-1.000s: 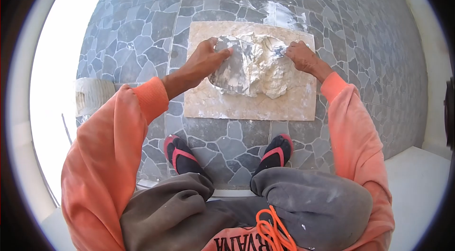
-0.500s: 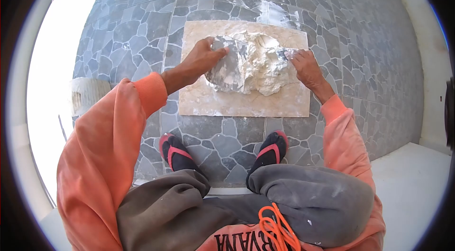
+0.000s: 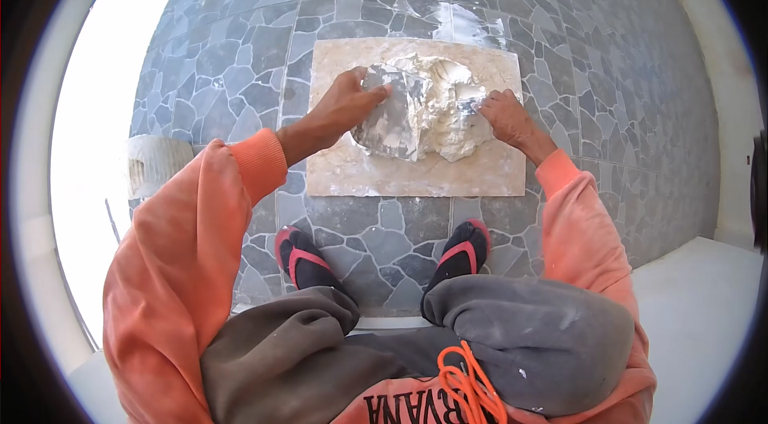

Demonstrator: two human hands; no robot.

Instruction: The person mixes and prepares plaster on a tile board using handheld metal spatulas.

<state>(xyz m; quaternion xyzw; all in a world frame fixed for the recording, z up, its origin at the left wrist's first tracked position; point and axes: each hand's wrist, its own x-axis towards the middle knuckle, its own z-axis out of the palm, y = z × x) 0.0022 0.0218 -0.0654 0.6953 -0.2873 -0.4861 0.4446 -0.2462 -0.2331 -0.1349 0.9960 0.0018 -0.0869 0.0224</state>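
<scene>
Gripping on both sides of the white paste [image 3: 456,136], two hands over one tan board [image 3: 384,182]!
Here's the left hand [image 3: 348,100], thumb on top, pinching the left edge of a broad, smeared grey plate [image 3: 390,108]; opposite, the right hand [image 3: 510,120] has its fingers curled closed on a small tool [image 3: 469,106], mostly hidden, at the heap's right side. The paste sits mid-board, meeting the plate's right edge, and a white smear [image 3: 468,28] marks the stone-patterned floor [image 3: 376,220] beyond the far edge.
</scene>
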